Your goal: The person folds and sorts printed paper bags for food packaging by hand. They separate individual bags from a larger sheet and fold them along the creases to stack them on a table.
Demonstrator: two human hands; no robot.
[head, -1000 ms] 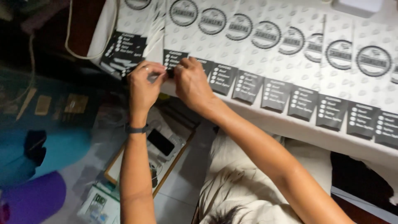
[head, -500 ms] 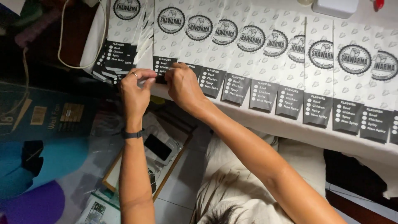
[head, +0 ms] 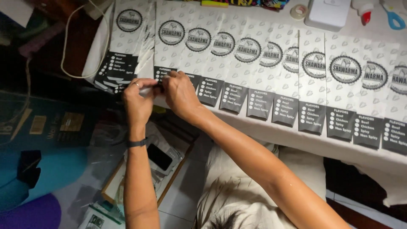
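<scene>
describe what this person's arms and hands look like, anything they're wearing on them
Both arms are bare to the frame edge, no sleeves or gloves showing. The left hand has a thin pale ring on one finger, and a dark narrow band circles that wrist. The right hand shows no ring or band.

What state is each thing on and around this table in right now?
Row of paper bags: flat, overlapping, lower ends at the table edge.
Leftmost bag in the row: bottom edge pinched by both hands.
Left hand: fingers closed on that edge.
Right hand: fingers closed on it too.
Stack of bags: fanned, untouched.
Glue bottle: capped.
</scene>
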